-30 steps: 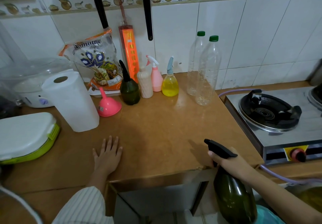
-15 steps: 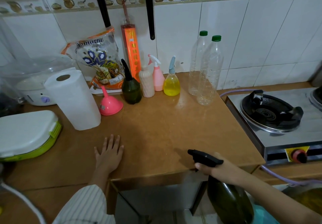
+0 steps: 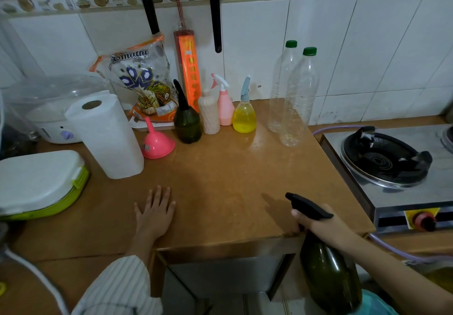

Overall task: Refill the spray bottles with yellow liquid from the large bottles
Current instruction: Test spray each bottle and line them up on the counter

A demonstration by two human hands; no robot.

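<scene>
The right hand (image 3: 318, 225) is at about 5 o'clock in the view, with its fingers curled around the neck of a large dark green spray bottle (image 3: 328, 273), just under the black trigger head (image 3: 307, 205). This bottle hangs beyond the front edge of the counter (image 3: 232, 180), its body lower than the counter top. The left hand (image 3: 154, 210) lies flat on the counter at about 7 o'clock, palm down and fingers straight and a little spread, holding nothing; a striped sleeve (image 3: 117, 287) covers its arm.

Farther away, toward 12 o'clock, a row of small bottles stands near the tiled wall: a small dark green spray bottle (image 3: 187, 123), a pale ribbed bottle (image 3: 208, 113) just beside it, a pink spray bottle (image 3: 224, 105), and a small spray bottle with yellow liquid (image 3: 244, 117). At about 1 o'clock, two tall clear bottles with green caps (image 3: 297, 99) stand close together and look almost empty. A pink funnel (image 3: 157, 142) rests wide side down at 11 o'clock, near a paper towel roll (image 3: 105, 133) which stands upright. Behind them, a rice bag (image 3: 139, 82) leans against the wall. At 9 o'clock there is a white and green lidded box (image 3: 41, 182), and at 3 o'clock a gas stove (image 3: 392, 165).
</scene>
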